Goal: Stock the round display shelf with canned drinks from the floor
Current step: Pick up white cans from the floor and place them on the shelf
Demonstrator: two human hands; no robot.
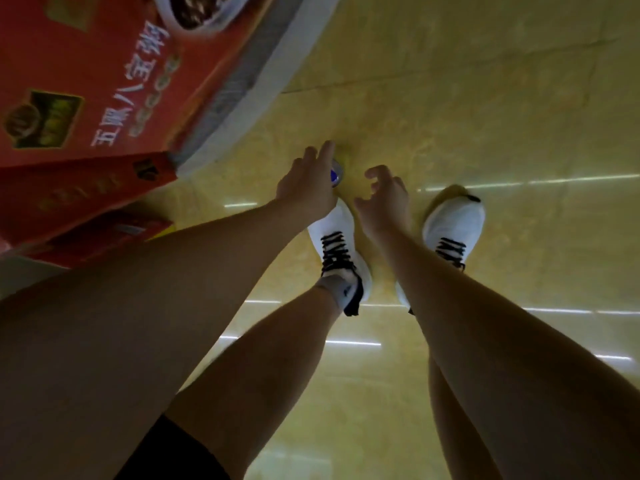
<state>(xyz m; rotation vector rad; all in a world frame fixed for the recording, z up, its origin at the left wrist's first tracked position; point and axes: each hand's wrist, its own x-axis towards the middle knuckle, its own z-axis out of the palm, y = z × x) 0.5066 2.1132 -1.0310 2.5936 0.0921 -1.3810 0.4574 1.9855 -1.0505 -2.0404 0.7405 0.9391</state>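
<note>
Blue and silver, the can (336,174) stands or lies on the floor (450,98) just beyond the toe of the left shoe (337,237); most of it is hidden, so I cannot tell if it is upright. The left hand (306,183) covers it from the left side, fingers (325,152) stretched over its far side. It seems to touch the can, but a closed grip is not visible, so I cannot tell if the hand really holds it. The right hand (384,195) hangs just to the right of the can, apart from it, with fingers loosely curled and nothing in them.

The step, as I judge it, is to take this can up from the floor. To do it well, the left fingers should wrap round the side of the can, thumb on the near side, before lifting. The right hand is close enough to steady it if it rolls. The picture is blurred, so a slower reach is safer.

At the far left rises the curved white edge of the round shelf (263,88), and red boxes (86,98) lie on it and beside it. The right shoe (453,226) stands well to the right.
</note>
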